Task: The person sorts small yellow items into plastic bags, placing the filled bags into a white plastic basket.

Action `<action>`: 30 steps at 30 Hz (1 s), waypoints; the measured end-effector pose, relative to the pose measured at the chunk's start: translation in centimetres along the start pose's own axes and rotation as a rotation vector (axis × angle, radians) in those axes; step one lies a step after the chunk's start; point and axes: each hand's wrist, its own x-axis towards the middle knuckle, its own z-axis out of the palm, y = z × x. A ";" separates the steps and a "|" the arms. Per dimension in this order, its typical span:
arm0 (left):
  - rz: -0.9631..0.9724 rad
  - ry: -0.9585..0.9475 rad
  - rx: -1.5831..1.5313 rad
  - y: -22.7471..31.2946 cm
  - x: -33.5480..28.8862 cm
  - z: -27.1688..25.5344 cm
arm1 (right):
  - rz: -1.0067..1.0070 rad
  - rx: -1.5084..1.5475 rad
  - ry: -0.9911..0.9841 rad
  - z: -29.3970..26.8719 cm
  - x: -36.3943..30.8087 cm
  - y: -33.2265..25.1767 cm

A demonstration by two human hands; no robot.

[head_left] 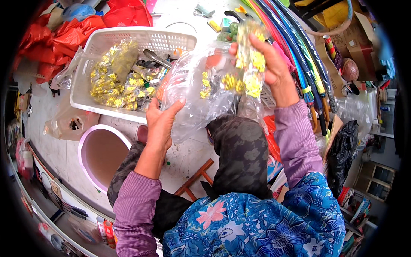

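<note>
My left hand (160, 121) is closed on the edge of a large clear plastic bag (188, 112), which spreads out in front of me with several small yellow pieces visible in it. Raised on the right, my right hand (274, 62) grips a bunch of small clear packets (252, 64) with yellow pieces inside; it is slightly blurred. Behind the bag stands a white plastic basket (81, 92). More yellow packets (113, 88) are heaped in its left part, beside a metal-looking handle and mixed small items.
A pale-rimmed bucket (83, 145) stands at my left, near a clear plastic container (70, 124). Red plastic bags (64, 40) lie at the back left. Several umbrellas (299, 55) lean at the right. A small wooden frame (195, 177) is between my legs.
</note>
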 end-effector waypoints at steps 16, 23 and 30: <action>-0.007 0.139 -0.013 1.1 -1.0 0.7 | 0.343 0.161 0.435 -11.3 11.6 20.2; -0.085 0.244 -0.140 2.5 -0.8 0.1 | 0.391 -0.427 0.669 -11.8 11.5 23.7; -0.123 0.180 0.034 2.9 -1.6 -1.0 | -0.052 -1.653 0.347 -8.9 10.1 24.5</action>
